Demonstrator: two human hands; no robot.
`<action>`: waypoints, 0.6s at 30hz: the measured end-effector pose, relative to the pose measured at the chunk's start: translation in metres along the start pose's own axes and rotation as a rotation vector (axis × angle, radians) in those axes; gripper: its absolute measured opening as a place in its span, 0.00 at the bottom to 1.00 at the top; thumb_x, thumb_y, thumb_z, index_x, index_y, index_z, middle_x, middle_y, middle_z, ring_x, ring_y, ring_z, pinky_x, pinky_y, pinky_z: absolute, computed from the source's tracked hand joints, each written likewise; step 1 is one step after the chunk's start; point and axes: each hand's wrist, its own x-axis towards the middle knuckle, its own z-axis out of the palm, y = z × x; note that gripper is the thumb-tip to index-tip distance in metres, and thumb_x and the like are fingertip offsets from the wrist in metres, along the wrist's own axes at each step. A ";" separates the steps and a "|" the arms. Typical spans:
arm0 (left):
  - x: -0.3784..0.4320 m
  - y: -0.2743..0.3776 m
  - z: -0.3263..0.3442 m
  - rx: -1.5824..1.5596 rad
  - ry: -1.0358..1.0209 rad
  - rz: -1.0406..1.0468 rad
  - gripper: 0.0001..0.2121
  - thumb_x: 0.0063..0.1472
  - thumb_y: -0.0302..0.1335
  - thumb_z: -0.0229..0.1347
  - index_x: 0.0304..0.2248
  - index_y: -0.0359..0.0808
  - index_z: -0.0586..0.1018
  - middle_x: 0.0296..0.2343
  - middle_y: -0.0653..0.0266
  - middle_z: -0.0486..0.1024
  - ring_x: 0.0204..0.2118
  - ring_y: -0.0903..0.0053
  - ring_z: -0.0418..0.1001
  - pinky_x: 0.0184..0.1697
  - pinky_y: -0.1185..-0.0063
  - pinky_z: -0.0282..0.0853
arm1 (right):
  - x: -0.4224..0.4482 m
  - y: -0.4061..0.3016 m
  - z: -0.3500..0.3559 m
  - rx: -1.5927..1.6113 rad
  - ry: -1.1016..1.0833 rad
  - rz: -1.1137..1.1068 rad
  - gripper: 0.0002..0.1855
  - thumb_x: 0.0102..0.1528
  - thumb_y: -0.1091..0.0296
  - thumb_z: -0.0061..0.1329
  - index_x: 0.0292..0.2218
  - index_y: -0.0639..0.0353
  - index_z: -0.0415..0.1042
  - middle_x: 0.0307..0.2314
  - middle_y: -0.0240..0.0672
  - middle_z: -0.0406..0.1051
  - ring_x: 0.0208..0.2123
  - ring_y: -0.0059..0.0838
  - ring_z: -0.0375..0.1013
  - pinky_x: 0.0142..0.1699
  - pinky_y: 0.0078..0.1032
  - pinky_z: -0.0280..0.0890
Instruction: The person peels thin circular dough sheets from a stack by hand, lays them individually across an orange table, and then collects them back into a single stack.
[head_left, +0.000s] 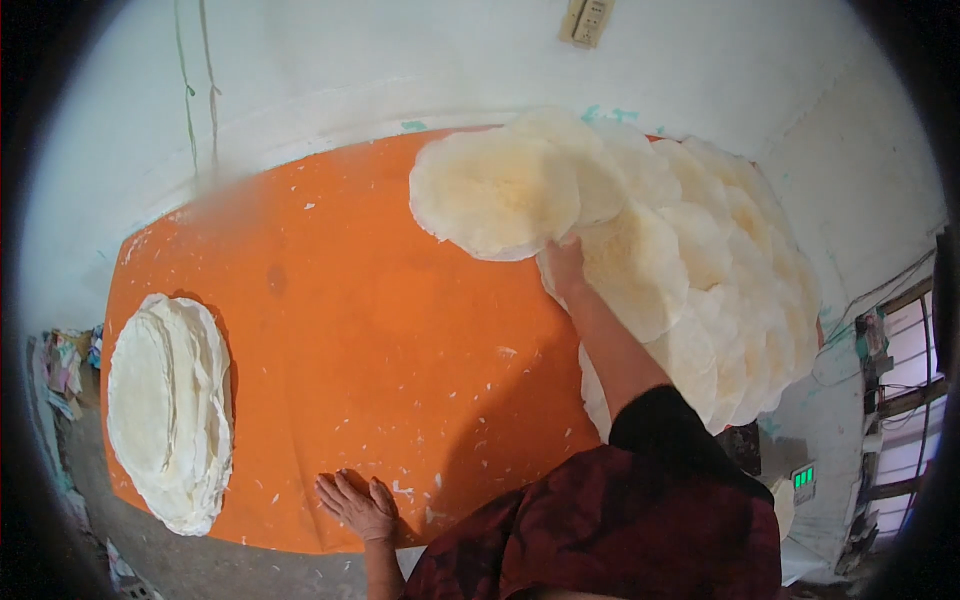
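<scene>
With my right arm stretched out, my right hand (566, 262) grips the lower right edge of a thin round flatbread sheet (491, 191). This pale sheet has a browner middle and overlaps others at the back of the table. Just right of the hand lies another round sheet (637, 270), partly covered by my forearm. My left hand (358, 504) rests palm down near the front edge of the orange tabletop (375, 322), fingers spread, holding nothing. The fingertips of my right hand are partly hidden at the sheet's edge.
A tall stack of round sheets (171, 412) stands at the left end. Many overlapping sheets (750, 277) cover the right end. White flakes dot the orange surface. A wall (360, 67) bounds the back, with two cords (210, 97) hanging. A green-lit display (804, 478) sits at lower right.
</scene>
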 end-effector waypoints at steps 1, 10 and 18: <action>-0.001 -0.001 0.000 0.005 -0.009 -0.013 0.32 0.58 0.49 0.37 0.50 0.27 0.58 0.54 0.43 0.45 0.58 0.51 0.41 0.56 0.57 0.36 | -0.025 -0.004 -0.006 -0.196 -0.066 -0.117 0.19 0.51 0.61 0.46 0.41 0.62 0.62 0.37 0.43 0.66 0.38 0.34 0.67 0.40 0.26 0.63; -0.006 0.000 0.003 -0.065 0.017 -0.055 0.30 0.56 0.47 0.43 0.50 0.32 0.59 0.53 0.42 0.48 0.56 0.50 0.45 0.55 0.56 0.39 | -0.281 -0.023 -0.104 -0.337 -0.799 -0.707 0.19 0.50 0.63 0.46 0.43 0.62 0.65 0.44 0.47 0.62 0.45 0.45 0.62 0.48 0.37 0.58; -0.013 -0.013 0.004 -0.077 0.072 -0.050 0.31 0.55 0.48 0.44 0.49 0.29 0.60 0.53 0.41 0.49 0.57 0.50 0.43 0.55 0.56 0.39 | -0.337 -0.002 -0.119 -0.554 -0.760 -0.901 0.28 0.48 0.54 0.47 0.47 0.61 0.62 0.50 0.45 0.55 0.54 0.44 0.50 0.55 0.40 0.47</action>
